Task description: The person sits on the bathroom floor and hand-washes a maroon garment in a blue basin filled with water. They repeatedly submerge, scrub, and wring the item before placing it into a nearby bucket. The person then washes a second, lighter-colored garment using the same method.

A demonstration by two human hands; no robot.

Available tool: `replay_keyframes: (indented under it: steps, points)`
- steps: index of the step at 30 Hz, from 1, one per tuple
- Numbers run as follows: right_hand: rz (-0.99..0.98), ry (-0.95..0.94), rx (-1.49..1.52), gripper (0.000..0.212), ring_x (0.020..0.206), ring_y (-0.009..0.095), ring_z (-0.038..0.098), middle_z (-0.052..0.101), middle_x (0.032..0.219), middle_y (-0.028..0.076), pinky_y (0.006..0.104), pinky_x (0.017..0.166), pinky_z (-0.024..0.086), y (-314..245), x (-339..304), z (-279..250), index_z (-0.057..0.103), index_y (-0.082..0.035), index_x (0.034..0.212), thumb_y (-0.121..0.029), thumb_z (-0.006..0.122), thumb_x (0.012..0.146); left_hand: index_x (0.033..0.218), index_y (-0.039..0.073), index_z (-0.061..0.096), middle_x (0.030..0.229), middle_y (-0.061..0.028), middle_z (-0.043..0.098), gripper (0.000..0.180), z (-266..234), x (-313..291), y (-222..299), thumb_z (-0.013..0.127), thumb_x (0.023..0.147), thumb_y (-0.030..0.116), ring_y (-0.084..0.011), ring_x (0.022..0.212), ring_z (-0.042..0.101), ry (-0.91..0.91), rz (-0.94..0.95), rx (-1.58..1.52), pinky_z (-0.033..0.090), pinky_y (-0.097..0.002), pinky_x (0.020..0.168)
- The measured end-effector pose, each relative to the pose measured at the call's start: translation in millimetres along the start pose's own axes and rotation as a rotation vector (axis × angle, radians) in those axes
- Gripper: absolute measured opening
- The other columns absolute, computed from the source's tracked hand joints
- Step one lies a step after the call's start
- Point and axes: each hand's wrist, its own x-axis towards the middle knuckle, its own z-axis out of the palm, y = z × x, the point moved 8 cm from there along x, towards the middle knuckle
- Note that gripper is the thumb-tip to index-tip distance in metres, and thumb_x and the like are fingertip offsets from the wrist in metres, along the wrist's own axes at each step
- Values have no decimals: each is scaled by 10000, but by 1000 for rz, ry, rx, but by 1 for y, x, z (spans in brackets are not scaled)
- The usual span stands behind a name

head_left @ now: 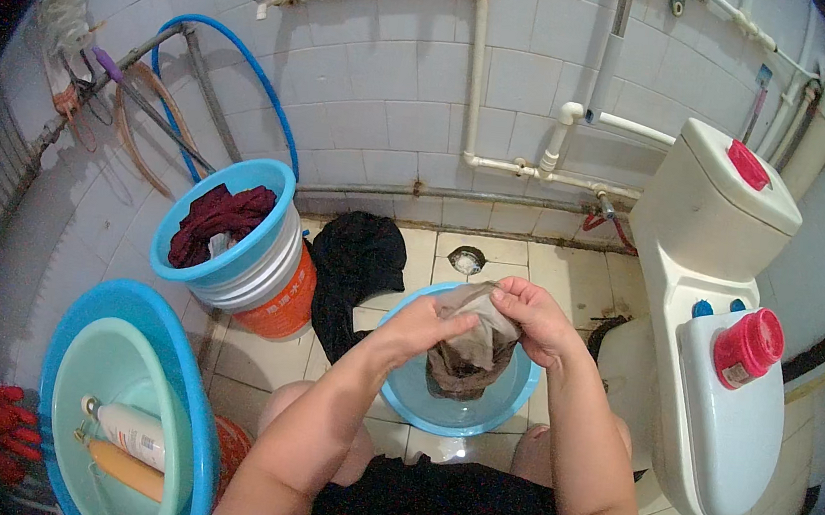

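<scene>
A wet grey-brown cloth point(473, 349) hangs bunched between my two hands, over a light blue basin point(514, 401) that stands on the floor between my knees. My left hand point(424, 324) grips the cloth's upper left part, thumb laid across the front. At the top right edge, my right hand point(535, 316) pinches the cloth between thumb and fingers. The cloth's lower end is darker and hangs down inside the basin. What kind of garment it is, I cannot tell.
Black clothing point(358, 252) lies on the tiles behind the basin. Dark red clothing point(220, 222) fills a blue basin point(277, 183) atop a bucket point(278, 294). Nested basins point(71, 352) with bottles point(135, 432) stand at left. A toilet point(708, 218) carries a red tub point(747, 348). A drain point(466, 260) lies ahead.
</scene>
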Motion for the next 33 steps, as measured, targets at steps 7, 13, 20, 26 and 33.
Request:
replay_keyframes:
  steps: [7,13,20,26,33]
  points:
    - [108,-123,-423,145,747,57,519,583,769,-43,226,715,421,5,-4,6,592,-79,821,-204,666,814,942,67,590,897,-17,603,301,-43,4,-3,517,910,357,-128,857,565,187,98,-476,450,-289,770]
    - [-110,59,125,220,918,134,548,612,987,32,293,818,416,0,5,-4,552,-59,1041,-226,532,899,1056,31,544,1014,-79,599,381,-29,1,-5,460,930,381,-182,934,574,270,-21,-631,452,-341,849]
    - [-457,146,-664,239,807,184,599,627,870,92,320,725,470,9,-8,62,550,-52,1023,-260,495,917,976,112,534,798,-12,541,317,-15,4,-20,483,911,418,-127,709,544,375,-50,-585,462,-282,605]
    - [-396,558,-1345,286,630,396,563,563,623,207,479,554,443,-20,6,30,551,-53,910,-327,467,907,1072,98,502,902,-23,574,308,41,18,-87,384,951,356,-142,794,570,81,-192,-927,470,-308,713]
    - [-267,374,-355,255,917,129,492,554,982,47,270,780,410,17,26,-24,519,-50,1020,-267,401,956,1120,27,540,1064,-82,597,401,13,17,-35,363,967,353,-153,948,575,94,-86,-404,458,-318,827]
